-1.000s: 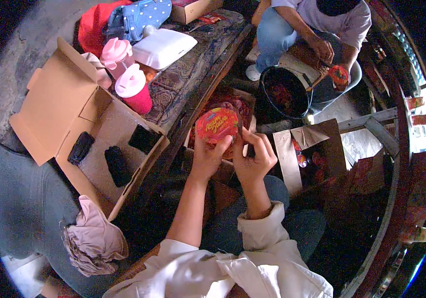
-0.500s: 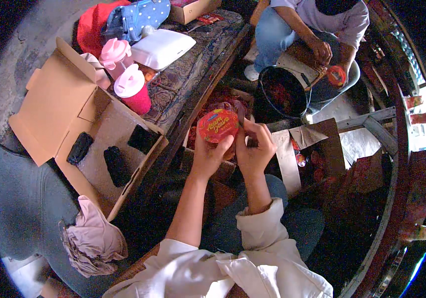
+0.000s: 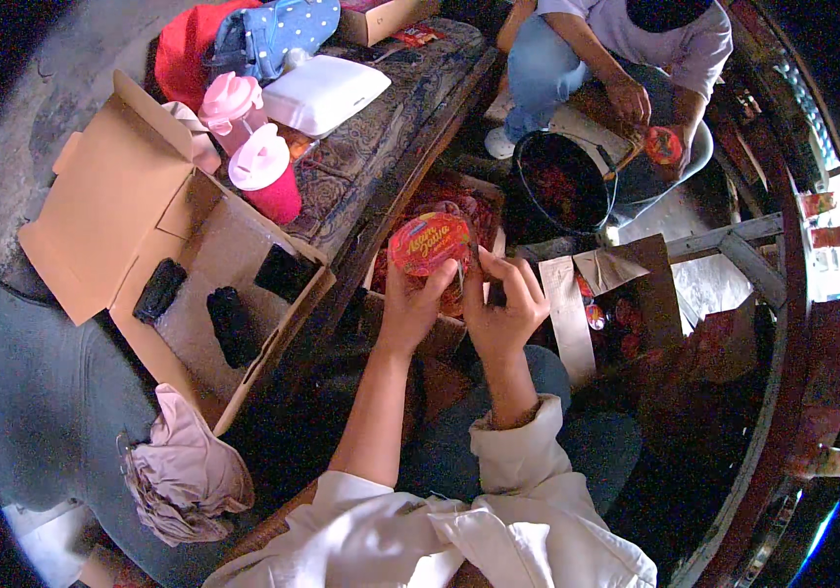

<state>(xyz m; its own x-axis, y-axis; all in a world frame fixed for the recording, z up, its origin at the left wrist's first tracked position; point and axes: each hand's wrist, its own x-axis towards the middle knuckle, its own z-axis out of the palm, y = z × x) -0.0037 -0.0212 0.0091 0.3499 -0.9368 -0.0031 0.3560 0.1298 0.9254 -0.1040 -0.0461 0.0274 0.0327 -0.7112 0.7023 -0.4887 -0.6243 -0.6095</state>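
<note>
Near the bent knees, the left hand holds a red tub, thumb on top, while the right hand seems to pinch its edge with bent fingers, maybe rim work that next needs steady holding.

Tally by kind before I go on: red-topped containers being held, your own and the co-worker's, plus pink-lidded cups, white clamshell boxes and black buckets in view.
Red-topped containers, held: 2
Pink-lidded cups: 2
White clamshell box: 1
Black bucket: 1
Total: 6
</note>
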